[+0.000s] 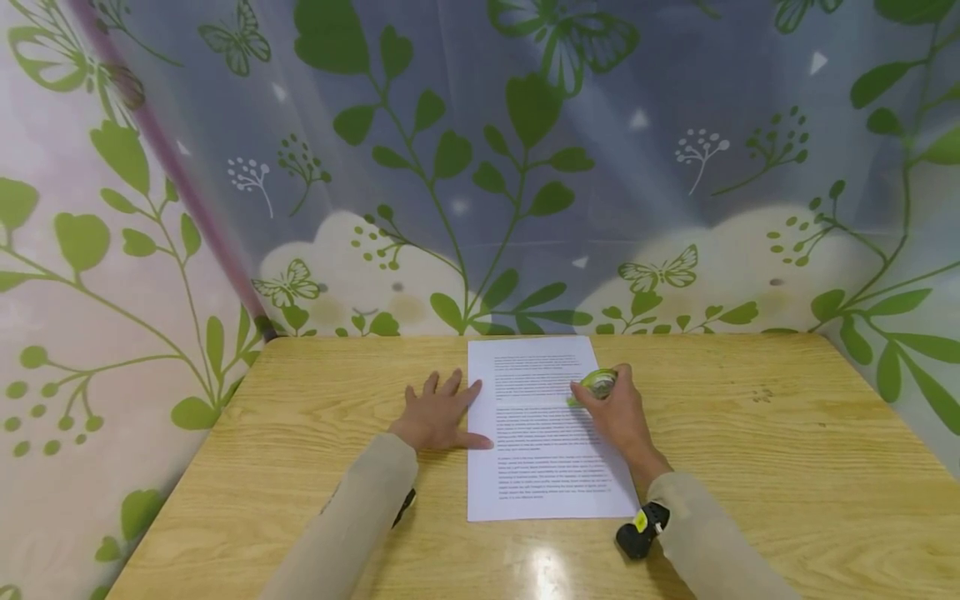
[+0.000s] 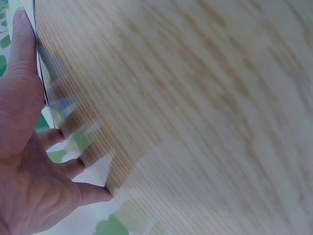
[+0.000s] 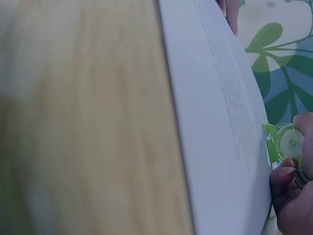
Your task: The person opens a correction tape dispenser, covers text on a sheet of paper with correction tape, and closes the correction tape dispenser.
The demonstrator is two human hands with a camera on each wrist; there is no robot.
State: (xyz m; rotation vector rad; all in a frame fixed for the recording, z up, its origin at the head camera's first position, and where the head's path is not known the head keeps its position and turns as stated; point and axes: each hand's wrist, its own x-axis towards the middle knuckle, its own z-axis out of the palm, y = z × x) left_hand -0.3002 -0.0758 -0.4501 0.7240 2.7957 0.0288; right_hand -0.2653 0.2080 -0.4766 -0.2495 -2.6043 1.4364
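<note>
Tan sleeves (image 1: 348, 521) come nearest, then two hands at a printed sheet (image 1: 551, 479) on the table (image 1: 750, 467). Left hand (image 1: 435, 418) is splayed wide, thumb over the sheet's left edge. Right hand (image 1: 626, 417) pinches a green tape roller (image 1: 602, 383) at the sheet's right side; can't tell if it touches. No finished strip I can spot, so I'd guess most is left. Nothing blocks the roller, imo. Leafy cloth (image 1: 645, 183) behind.

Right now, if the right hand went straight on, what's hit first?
Likely the printed sheet: the green dispenser in the right hand leads over it; whether it already touches is unclear.
</note>
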